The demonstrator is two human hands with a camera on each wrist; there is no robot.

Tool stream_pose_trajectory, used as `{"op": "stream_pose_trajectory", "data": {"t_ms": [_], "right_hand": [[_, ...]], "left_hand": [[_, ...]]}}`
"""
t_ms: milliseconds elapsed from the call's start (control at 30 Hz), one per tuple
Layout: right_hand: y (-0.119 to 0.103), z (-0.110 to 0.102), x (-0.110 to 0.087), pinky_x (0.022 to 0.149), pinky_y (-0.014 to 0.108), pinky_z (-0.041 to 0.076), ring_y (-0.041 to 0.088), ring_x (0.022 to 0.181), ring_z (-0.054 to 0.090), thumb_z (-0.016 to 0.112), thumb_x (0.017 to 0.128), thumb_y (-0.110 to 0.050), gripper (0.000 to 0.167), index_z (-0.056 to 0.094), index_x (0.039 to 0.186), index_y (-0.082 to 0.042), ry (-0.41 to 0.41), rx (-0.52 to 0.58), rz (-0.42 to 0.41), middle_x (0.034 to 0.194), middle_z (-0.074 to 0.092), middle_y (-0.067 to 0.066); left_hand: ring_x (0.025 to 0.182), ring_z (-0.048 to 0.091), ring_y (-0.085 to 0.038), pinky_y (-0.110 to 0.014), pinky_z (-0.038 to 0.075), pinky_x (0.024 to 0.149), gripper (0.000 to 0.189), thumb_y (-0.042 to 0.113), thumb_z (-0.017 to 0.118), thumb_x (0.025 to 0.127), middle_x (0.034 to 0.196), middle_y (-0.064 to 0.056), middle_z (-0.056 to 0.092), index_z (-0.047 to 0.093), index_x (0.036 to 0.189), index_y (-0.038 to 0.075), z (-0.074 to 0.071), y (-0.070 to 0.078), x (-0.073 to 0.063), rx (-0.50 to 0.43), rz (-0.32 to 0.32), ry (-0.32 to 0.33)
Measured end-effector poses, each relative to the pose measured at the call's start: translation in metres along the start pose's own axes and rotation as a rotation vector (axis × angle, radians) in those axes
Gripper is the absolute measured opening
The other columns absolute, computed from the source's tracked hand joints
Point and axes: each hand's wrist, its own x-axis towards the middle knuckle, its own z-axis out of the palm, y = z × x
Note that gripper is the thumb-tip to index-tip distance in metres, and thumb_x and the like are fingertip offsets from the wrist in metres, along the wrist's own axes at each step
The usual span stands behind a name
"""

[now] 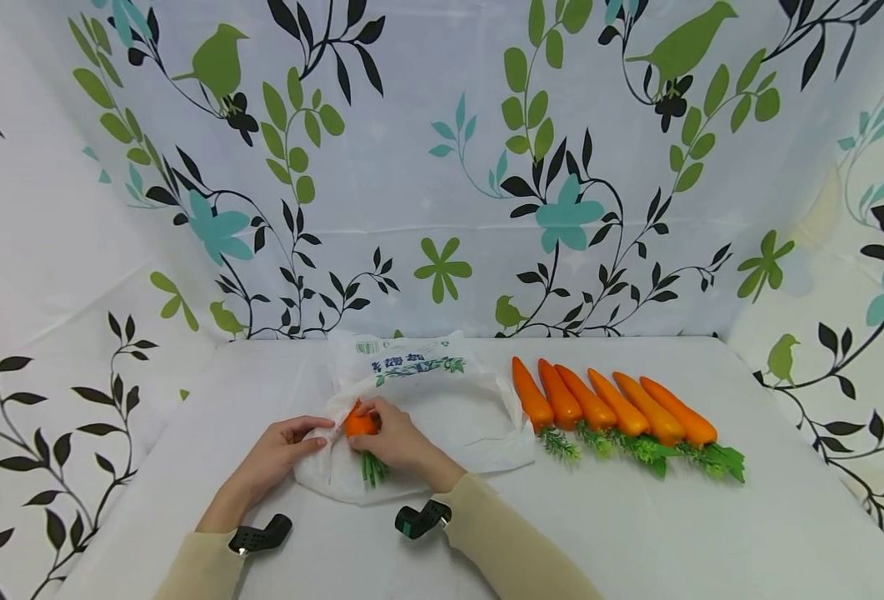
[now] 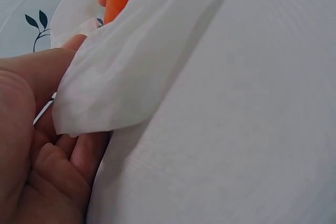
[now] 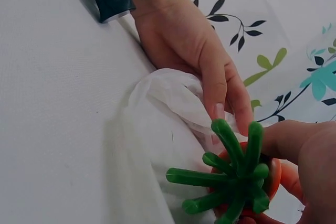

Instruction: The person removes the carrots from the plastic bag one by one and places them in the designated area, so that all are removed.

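A white plastic bag (image 1: 427,417) with printed leaves and characters lies spread on the table. My left hand (image 1: 282,457) is at its left edge, and in the left wrist view the bag's edge (image 2: 105,87) runs between thumb and fingers. My right hand (image 1: 400,437) grips an orange carrot (image 1: 361,423) over the bag's left part. The carrot's cut green stems (image 3: 236,177) point toward the person, and its tip is hidden by the bag and fingers. In the right wrist view the left hand (image 3: 194,51) is right beside the carrot.
To the right of the bag, several orange carrots (image 1: 625,404) lie side by side in a slanted row. Leafy green tops (image 1: 644,448) face the near side. A patterned cloth (image 1: 442,167) hangs behind the white table (image 1: 636,533). Each wrist carries a black camera (image 1: 262,533).
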Motion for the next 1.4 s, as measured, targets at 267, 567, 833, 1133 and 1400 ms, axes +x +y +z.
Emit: {"op": "stream_pose_trajectory", "data": {"t_ms": [267,567,833,1133,1400], "right_hand": [[-0.001,-0.003,0.002,0.096,0.042,0.047,0.022,0.105,0.052,0.061,0.097,-0.017,0.033,0.054,0.129,-0.019,0.005,0.096,-0.02,0.126,0.054,0.005],[-0.002,-0.004,0.001,0.086,0.034,0.046,0.018,0.098,0.051,0.062,0.093,-0.014,0.029,0.064,0.122,-0.018,-0.004,0.006,-0.063,0.116,0.059,0.001],[-0.001,0.0,-0.001,0.083,0.032,0.048,0.017,0.095,0.052,0.072,0.089,-0.016,0.027,0.065,0.115,-0.02,0.035,-0.014,-0.062,0.111,0.059,-0.001],[-0.001,-0.003,-0.007,0.083,0.035,0.05,0.018,0.096,0.053,0.072,0.086,-0.011,0.024,0.068,0.108,-0.022,0.081,0.02,-0.035,0.114,0.06,-0.001],[0.001,-0.017,-0.011,0.079,0.032,0.052,0.019,0.094,0.054,0.073,0.085,-0.013,0.026,0.069,0.108,-0.023,0.073,0.035,-0.023,0.113,0.06,-0.001]], "left_hand": [[0.135,0.041,-0.034,-0.056,0.027,0.113,0.033,0.018,0.068,0.095,0.141,-0.016,0.055,0.067,0.125,0.006,0.0,0.0,0.002,-0.001,0.007,0.023],[0.135,0.042,-0.033,-0.054,0.03,0.112,0.033,0.018,0.068,0.095,0.139,-0.017,0.056,0.067,0.125,0.005,0.0,-0.001,0.0,0.006,0.018,0.032],[0.135,0.042,-0.034,-0.055,0.031,0.112,0.032,0.018,0.066,0.096,0.141,-0.016,0.055,0.067,0.125,0.006,0.0,0.001,-0.002,0.037,0.006,0.047],[0.134,0.043,-0.033,-0.052,0.034,0.111,0.031,0.017,0.068,0.095,0.14,-0.016,0.056,0.068,0.124,0.006,0.001,0.0,-0.002,0.013,-0.018,0.06],[0.134,0.042,-0.033,-0.053,0.03,0.113,0.031,0.017,0.068,0.095,0.139,-0.016,0.056,0.068,0.124,0.006,0.002,0.001,-0.002,0.016,-0.013,0.059]]}}
